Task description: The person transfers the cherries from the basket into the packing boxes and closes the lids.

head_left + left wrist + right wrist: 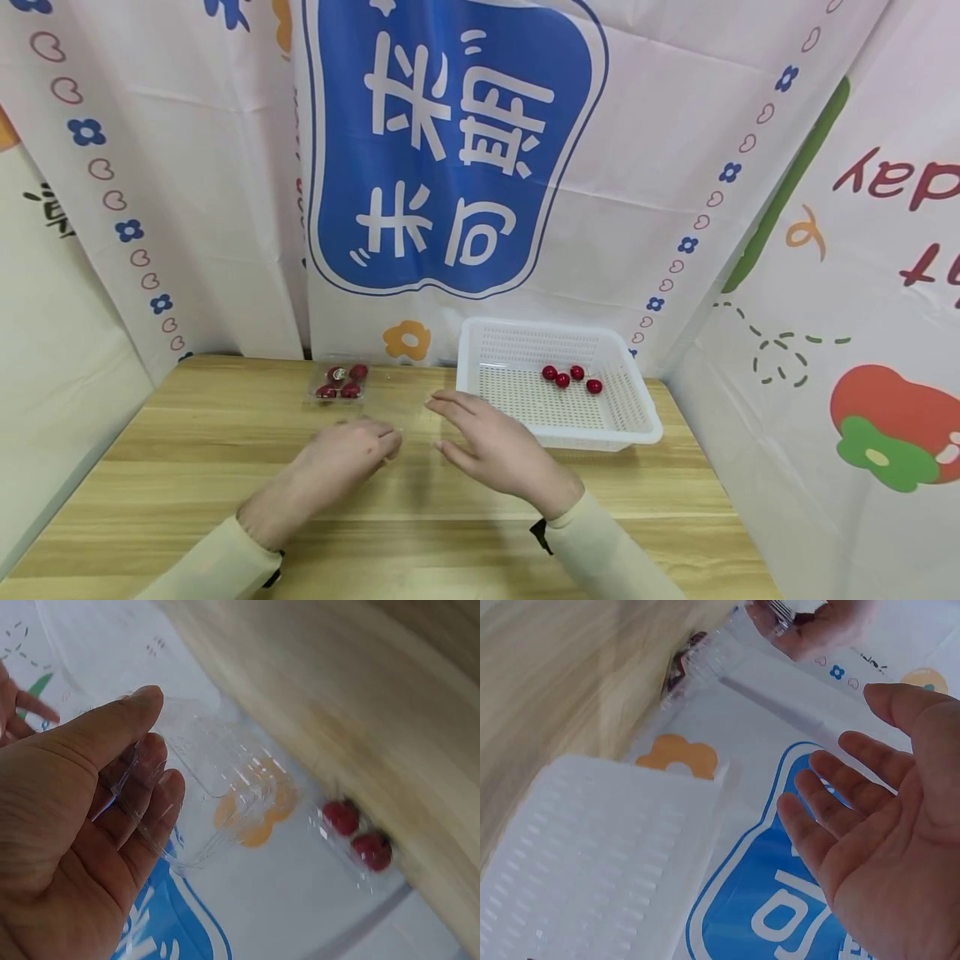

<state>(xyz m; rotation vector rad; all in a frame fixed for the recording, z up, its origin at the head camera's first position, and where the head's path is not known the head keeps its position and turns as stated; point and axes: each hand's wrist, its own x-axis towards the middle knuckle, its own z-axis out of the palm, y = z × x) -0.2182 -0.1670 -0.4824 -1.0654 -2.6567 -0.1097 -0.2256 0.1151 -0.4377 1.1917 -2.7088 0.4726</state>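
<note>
My left hand [348, 454] pinches the edge of a clear plastic box [210, 750] between thumb and fingers, with no fruit visible inside. My right hand [491, 446] is held above the table just in front of the white basket, its palm turned toward the left hand and its fingers loosely extended, holding nothing. Beyond the left hand, another clear plastic box [364, 387] stands near the table's back edge with several dark red cherries [350, 390] in it. A few more red cherries [562, 381] lie in the white perforated basket [465, 354], toward its back right.
The wooden table [172, 450] ends at a white printed curtain [247, 250] behind the box and basket. Another printed sheet [750, 400] hangs along the right side, and a pale sheet [52, 317] closes off the left.
</note>
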